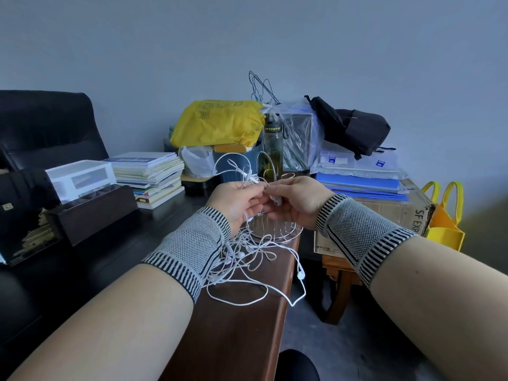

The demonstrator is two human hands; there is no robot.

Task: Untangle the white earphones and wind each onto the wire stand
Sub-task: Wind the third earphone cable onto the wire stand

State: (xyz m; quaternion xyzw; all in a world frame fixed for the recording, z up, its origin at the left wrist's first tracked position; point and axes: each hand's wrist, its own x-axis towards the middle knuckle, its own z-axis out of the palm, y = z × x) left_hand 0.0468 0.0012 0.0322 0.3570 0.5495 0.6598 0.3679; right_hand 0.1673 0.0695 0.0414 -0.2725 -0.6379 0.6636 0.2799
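A tangle of white earphones (pixel 248 259) lies on the brown table (pixel 233 325), with loops trailing over its right edge and one earbud (pixel 301 274) hanging there. My left hand (pixel 236 202) pinches several cords, which rise in loops above it. My right hand (pixel 297 200) grips a white earbud and its cord close to the left fingers. Both hands hover over the wire stand (pixel 275 229), whose round metal base shows beneath them and whose curved top (pixel 262 158) rises behind.
Stacked books (pixel 154 174), a white drawer box (pixel 82 177) and a dark case (pixel 90 213) sit left. Behind are a yellow bag (pixel 217 122), a bottle (pixel 273 149), a black backpack (pixel 354 127), blue folders and a cardboard box (pixel 384 215). A yellow tote (pixel 445 215) stands right.
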